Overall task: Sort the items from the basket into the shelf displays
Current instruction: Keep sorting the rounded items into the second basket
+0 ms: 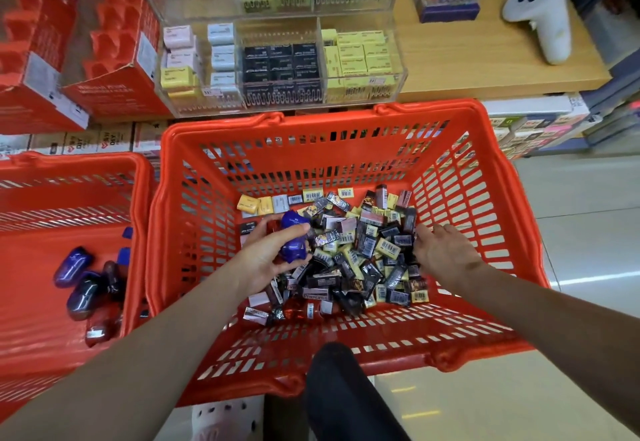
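Hands in the candy basket

Left hand (pixel 268 253) grips blue wrapped pieces (pixel 293 240) above the pile of small packets (pixel 349 253) in the red basket (pixel 346 121); right hand (pixel 441 253) rests fingers-spread on the pile, holding nothing I can see

Basket: I see an orange-red slotted plastic basket (pixel 349 121).
Packets: black, yellow and brown small wrapped packets (pixel 349 250), many with barcode stripes.
In my left hand: a glossy blue foil-wrapped piece (pixel 294 239).
Shelf: a pale wood shelf (pixel 485 59).
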Available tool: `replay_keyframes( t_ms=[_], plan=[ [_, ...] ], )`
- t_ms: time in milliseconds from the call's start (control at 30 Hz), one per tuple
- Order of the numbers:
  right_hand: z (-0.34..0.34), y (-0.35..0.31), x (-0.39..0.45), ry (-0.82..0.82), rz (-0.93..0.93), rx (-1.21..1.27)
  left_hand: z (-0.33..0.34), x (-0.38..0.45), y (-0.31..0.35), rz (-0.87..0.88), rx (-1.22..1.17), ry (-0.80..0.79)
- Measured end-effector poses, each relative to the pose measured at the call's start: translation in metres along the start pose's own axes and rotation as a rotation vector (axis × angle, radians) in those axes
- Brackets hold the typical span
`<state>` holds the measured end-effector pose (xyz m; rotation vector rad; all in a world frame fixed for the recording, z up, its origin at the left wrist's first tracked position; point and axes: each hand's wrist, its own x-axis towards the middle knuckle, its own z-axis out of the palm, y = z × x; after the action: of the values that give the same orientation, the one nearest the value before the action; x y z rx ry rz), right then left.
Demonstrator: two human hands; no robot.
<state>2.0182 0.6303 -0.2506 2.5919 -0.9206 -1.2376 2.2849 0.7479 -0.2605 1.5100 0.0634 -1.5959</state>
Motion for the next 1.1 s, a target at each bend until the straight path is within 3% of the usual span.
replay_keyframes(
  t_ms=[133, 233, 333, 400, 467, 533, 667, 800, 933, 1100],
  plan=[
    [-0.031, -0.018, -0.009, 0.064, 0.053, 0.769, -0.003, -0.008, 0.005, 0.018, -0.021, 0.012],
    [-0.043, -0.051, -0.01, -0.16, -0.083, 1.293, -0.002, -0.014, 0.004, 0.018, -0.01, 0.011],
    [-0.055, -0.071, -0.002, -0.284, -0.043, 1.852, 0.0, -0.017, 0.003, 0.027, 0.031, -0.013],
    [-0.072, -0.073, 0.001, -0.266, 0.009, 2.21, 0.002, -0.021, 0.008, 0.036, 0.058, -0.045],
    [-0.091, -0.072, -0.001, -0.202, 0.013, 2.417, 0.006, -0.029, 0.019, 0.065, 0.076, -0.055],
    [-0.116, -0.07, -0.009, -0.094, 0.006, 2.412, 0.01, -0.04, 0.036, 0.115, 0.047, -0.054],
    [-0.178, -0.059, -0.034, 0.044, -0.033, 2.154, 0.007, -0.083, 0.093, 0.249, 0.135, -0.084],
    [-0.265, -0.075, -0.066, 0.005, -0.209, 2.145, -0.041, -0.161, 0.153, 0.383, 0.266, -0.086],
    [-0.337, -0.142, -0.08, -0.028, -0.376, 1.932, -0.132, -0.217, 0.166, 0.449, 0.246, 0.035],
    [-0.349, -0.245, -0.052, 0.075, -0.298, 1.462, -0.235, -0.206, 0.117, 0.285, 0.119, 0.316]
  ],
)
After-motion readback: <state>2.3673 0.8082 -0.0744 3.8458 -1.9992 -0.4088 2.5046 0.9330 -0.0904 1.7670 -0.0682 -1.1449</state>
